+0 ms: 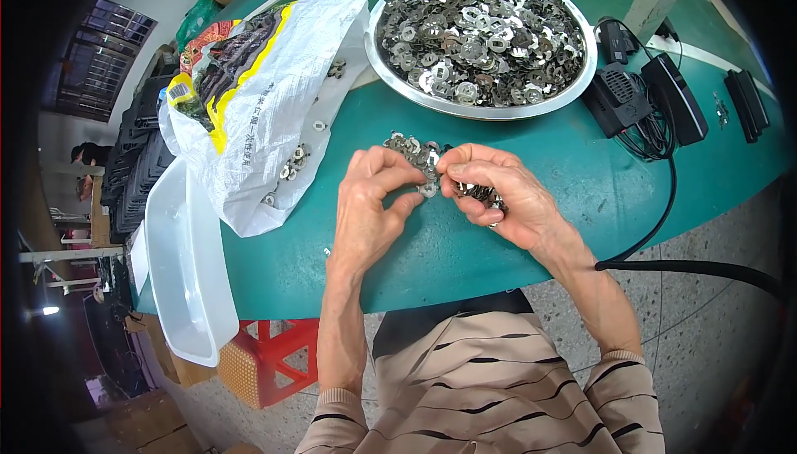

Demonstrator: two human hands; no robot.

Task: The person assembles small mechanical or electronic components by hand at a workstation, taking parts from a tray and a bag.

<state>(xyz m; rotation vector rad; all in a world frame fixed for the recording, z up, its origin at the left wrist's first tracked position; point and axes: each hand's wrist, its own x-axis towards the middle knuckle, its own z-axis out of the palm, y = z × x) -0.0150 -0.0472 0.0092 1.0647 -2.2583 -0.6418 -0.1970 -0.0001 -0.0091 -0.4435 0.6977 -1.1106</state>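
Note:
Small flat metal pieces with cut-out centres [407, 146] lie in a little pile on the green table in front of me. My left hand [370, 197] is curled at the pile's near side, its thumb and forefinger tips bent together by the pieces; whether one is between them I cannot make out. My right hand [502, 191] is closed round a cluster of metal pieces [480, 194] in its palm and lower fingers. Its thumb and forefinger meet at the pile's right edge. Beyond the hands stands a big round metal basin [486, 112], heaped with the same kind of pieces.
A white woven sack [286, 64] lies at the left, with loose pieces on it. A white plastic tub [178, 271] sits at the table's left edge. Black adapters [616, 99] and a thick cable [664, 226] are at the right. A red stool [278, 363] stands below.

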